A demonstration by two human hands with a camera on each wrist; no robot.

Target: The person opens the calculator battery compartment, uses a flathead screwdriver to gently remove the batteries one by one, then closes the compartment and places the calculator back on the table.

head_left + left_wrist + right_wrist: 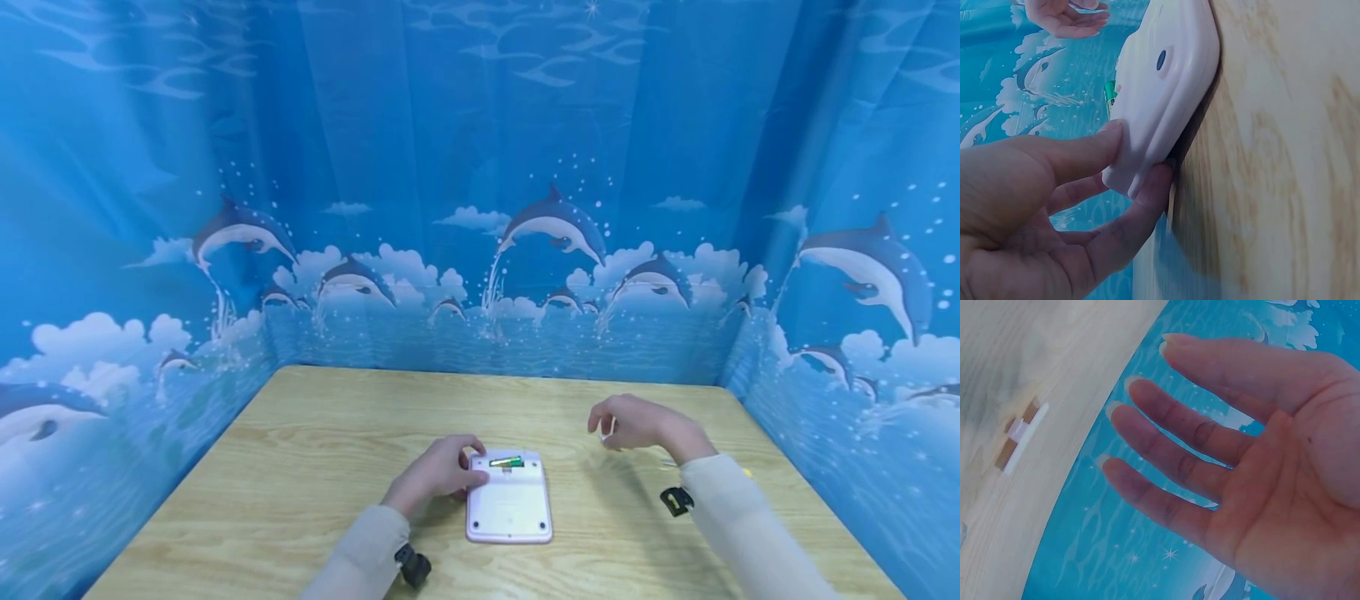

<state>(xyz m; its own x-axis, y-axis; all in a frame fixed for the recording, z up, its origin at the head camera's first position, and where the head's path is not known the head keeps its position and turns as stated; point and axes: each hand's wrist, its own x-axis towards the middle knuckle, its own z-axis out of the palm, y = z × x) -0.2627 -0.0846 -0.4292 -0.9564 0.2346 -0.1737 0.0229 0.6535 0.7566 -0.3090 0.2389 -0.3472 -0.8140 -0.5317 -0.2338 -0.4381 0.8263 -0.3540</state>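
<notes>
On the table (pixel 330 417), lower centre, my left hand (pixel 437 468) pinches the white device (pixel 509 504), presumably for steadiness; my right hand (pixel 636 422), relaxed, holds nothing.

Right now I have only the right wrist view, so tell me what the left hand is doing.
Observer: The left hand grips the edge of a white device, thumb on its upper face and a finger beneath.
Operator: Report what shows on that face.
Observer: A green battery shows near its far edge; in the left wrist view, part of it stands up past the face.
Operator: Place my right hand against the device.
Observer: In the head view, the right hand is apart from the device, off to its right.
</notes>
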